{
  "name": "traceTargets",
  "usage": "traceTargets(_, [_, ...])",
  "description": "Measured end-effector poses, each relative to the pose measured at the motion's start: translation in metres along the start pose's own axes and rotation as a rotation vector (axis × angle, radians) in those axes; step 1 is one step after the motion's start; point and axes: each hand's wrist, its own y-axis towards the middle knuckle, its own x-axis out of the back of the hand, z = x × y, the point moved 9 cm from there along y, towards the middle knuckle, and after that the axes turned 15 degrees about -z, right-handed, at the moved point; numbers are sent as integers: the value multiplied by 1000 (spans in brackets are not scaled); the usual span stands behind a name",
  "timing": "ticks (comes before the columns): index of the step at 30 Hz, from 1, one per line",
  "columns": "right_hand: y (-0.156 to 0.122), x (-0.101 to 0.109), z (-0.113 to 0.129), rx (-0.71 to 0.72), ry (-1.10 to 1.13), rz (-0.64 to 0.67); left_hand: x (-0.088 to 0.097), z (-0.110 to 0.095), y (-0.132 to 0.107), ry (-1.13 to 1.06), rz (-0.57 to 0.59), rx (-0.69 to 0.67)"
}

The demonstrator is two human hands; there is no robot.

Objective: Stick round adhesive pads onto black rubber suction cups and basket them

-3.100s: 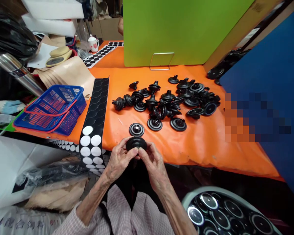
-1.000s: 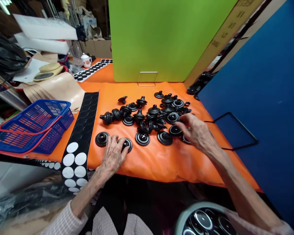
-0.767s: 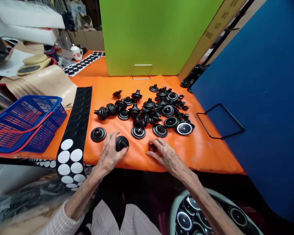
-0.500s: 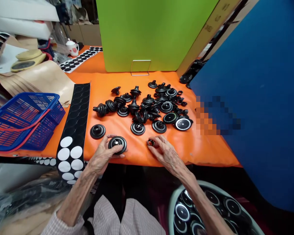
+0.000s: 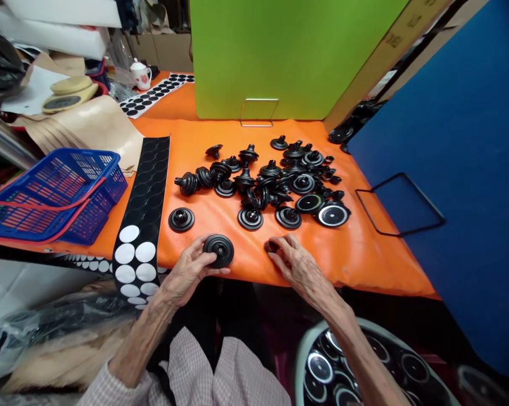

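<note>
The stepped black disc (image 5: pixel 224 246) is in the left hand (image 5: pixel 185 267), just above the near edge of the orange tabletop (image 5: pixel 364 256), left of that edge's middle. The thumb lies over its face and the fingers curl behind it, a closed pinch on the rim, with the face tilted up towards the camera. The right hand (image 5: pixel 300 264), further right along the same edge, pinches a small black ring (image 5: pixel 272 246) between thumb and fingertips; the two pieces are well apart.

At the left end of the tabletop stands a blue plastic basket (image 5: pixel 97 206) with a red handle. Below the near edge, towards the right, a round pale tub (image 5: pixel 300 369) holds many black discs with white rings (image 5: pixel 321 367), crowded together, some overlapping; the right forearm crosses in front of it. Near the far left corner a lidded white cup (image 5: pixel 140 75) bears a red pattern, its contents hidden.

A heap of black stepped parts (image 5: pixel 269 183) covers the middle of the tabletop. Right of the basket, a black sticker strip (image 5: pixel 144 180) hangs over the near edge, its lower part showing white circles.
</note>
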Motion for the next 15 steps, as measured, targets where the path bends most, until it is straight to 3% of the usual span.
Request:
traceTargets(8, [-24,4,73,32,346,-247,-12,2,-2,94,-30,-126])
traceTargets(15, [-29,-7,80,13,379,-323,-20,0,-7,130,-4,-161])
